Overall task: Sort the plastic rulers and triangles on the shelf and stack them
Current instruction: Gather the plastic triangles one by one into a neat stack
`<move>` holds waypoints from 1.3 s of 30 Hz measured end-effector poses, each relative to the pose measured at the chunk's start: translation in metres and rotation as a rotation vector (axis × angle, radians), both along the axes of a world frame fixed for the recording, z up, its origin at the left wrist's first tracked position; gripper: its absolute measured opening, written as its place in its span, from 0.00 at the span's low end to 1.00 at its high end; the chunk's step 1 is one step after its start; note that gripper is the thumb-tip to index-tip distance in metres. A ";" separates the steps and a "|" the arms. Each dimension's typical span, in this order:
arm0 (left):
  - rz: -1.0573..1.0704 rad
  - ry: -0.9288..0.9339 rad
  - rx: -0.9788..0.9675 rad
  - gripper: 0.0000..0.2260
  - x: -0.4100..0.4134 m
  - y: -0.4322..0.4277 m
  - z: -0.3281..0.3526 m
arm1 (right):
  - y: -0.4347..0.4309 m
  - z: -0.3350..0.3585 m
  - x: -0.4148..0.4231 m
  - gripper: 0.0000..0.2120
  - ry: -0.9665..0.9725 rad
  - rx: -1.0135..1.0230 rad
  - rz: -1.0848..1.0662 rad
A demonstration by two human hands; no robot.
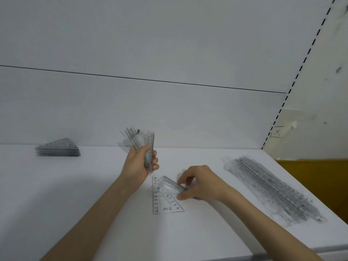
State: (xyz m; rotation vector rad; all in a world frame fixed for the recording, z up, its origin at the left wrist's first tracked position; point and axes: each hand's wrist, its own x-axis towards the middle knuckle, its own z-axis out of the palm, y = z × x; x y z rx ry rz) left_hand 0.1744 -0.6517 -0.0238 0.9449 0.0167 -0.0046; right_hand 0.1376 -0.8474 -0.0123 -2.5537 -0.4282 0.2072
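clear plastic triangles with black numerals, white shelf, mustard-yellow panel at right

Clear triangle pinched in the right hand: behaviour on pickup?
Triangle probably stiff: the bundle in the left hand stands straight, no droop. Likely light, since the right hand holds it by a fingertip pinch. Smooth plastic on a smooth shelf, so it may slide.

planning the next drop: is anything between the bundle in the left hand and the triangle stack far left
Nothing visible does. Only bare shelf lies between the bundle in the left hand and the triangle stack; the loose triangles at the right hand lie to the other side.
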 end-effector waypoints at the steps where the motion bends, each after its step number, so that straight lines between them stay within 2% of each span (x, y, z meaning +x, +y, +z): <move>1: 0.001 -0.001 0.002 0.07 0.000 0.000 0.000 | 0.000 0.000 -0.002 0.14 -0.002 0.000 -0.010; 4: 0.006 -0.004 0.004 0.07 -0.001 0.000 0.000 | 0.001 -0.001 -0.006 0.11 -0.021 -0.020 -0.025; 9: 0.024 0.008 -0.028 0.07 0.002 0.005 -0.001 | -0.011 -0.004 -0.003 0.10 -0.018 0.067 -0.087; 14: 0.000 0.023 -0.097 0.09 0.006 0.008 -0.003 | -0.023 0.002 -0.001 0.10 -0.125 0.148 -0.137; 17: -0.005 0.025 -0.117 0.11 0.005 0.007 -0.004 | -0.023 0.007 0.002 0.09 -0.216 0.282 -0.236; 20: -0.005 0.022 -0.119 0.13 0.003 0.006 -0.004 | -0.011 0.013 0.003 0.12 -0.309 0.478 -0.342; 25: -0.024 0.003 -0.091 0.10 0.000 0.001 -0.002 | 0.040 0.019 0.004 0.13 -0.436 0.725 -0.393; 27: -0.049 -0.028 -0.066 0.11 -0.002 -0.002 -0.001 | 0.064 0.016 0.006 0.11 -0.488 0.705 -0.403; 30: -0.037 -0.049 -0.032 0.16 -0.002 -0.003 -0.004 | 0.095 0.007 0.008 0.10 -0.566 0.571 -0.417; 34: -0.035 -0.066 -0.052 0.16 0.005 0.003 -0.009 | 0.115 -0.005 0.013 0.06 -0.912 0.347 -0.437; 39: -0.050 -0.066 -0.070 0.17 0.007 0.006 -0.014 | 0.116 -0.014 0.022 0.05 -1.124 0.263 -0.401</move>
